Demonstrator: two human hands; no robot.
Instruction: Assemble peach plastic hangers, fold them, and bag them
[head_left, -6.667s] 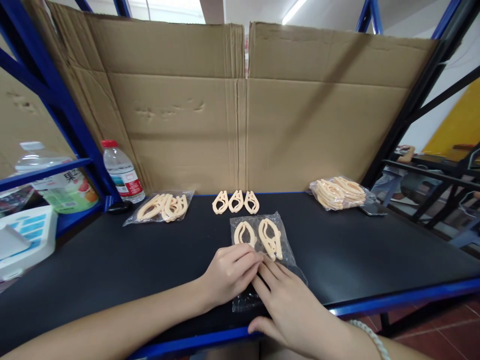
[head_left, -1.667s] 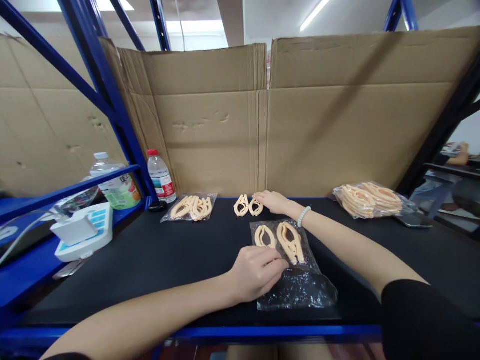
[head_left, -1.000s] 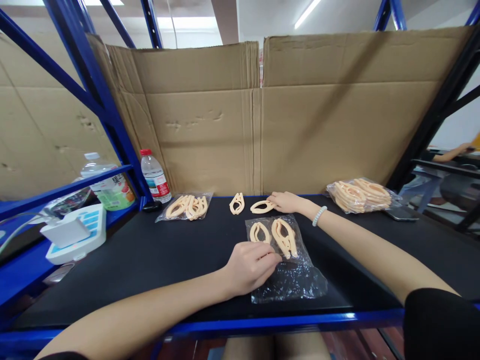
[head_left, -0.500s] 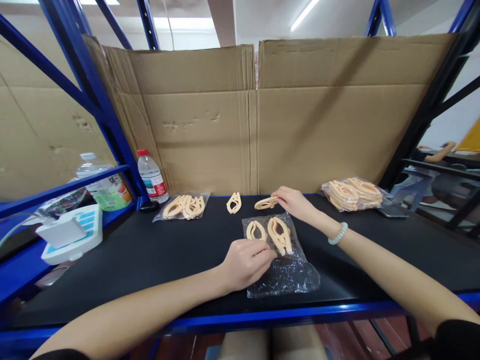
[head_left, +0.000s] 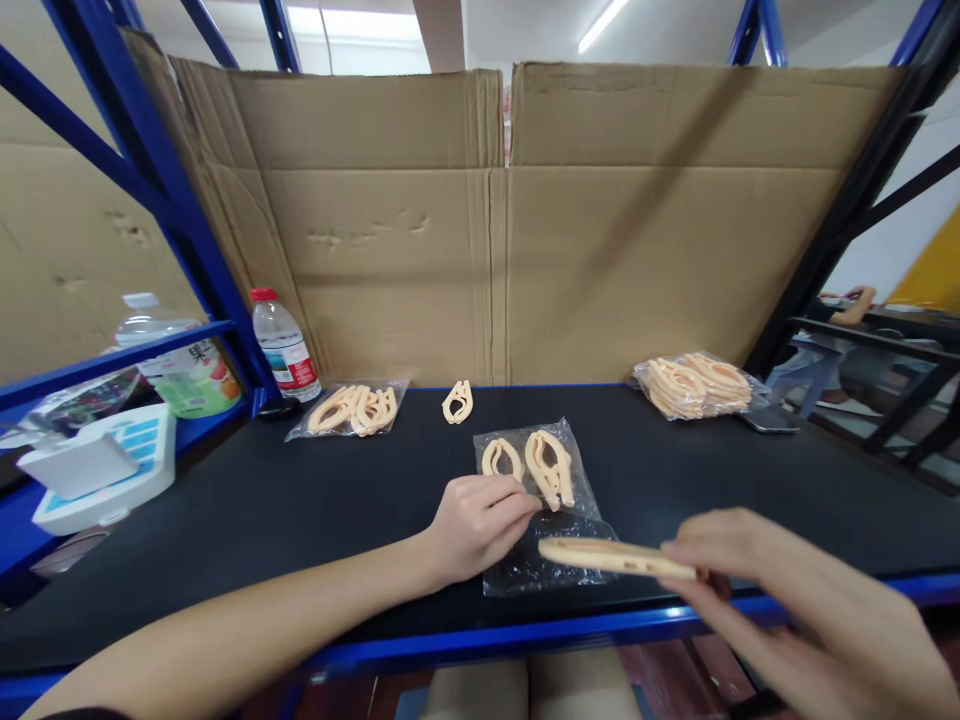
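A clear plastic bag (head_left: 510, 575) lies on the black tabletop in front of me, its open end towards me. Two beige folded plastic hangers, the left one (head_left: 501, 458) and the right one (head_left: 551, 470), show inside it. My left hand (head_left: 484, 525) is closed, its fingers pinching the bag near its mouth and covering part of the left hanger. Between thumb and fingers of my right hand (head_left: 765, 570) is another beige folded hanger (head_left: 600, 556), held edge-on above the bag's open flap. One more loose hanger (head_left: 457, 402) lies farther back.
A bagged set of hangers (head_left: 352, 410) lies at the back left, near a red-capped bottle (head_left: 285, 345). A fuller bag of hangers (head_left: 694, 385) and a phone-like slab (head_left: 769, 420) are back right. Cardboard (head_left: 390, 230) walls the rear. A white power strip (head_left: 112, 475) sits far left.
My right hand has picked up the hanger from the back of the table and brought it towards me, lower right. My left hand stays on the bag.
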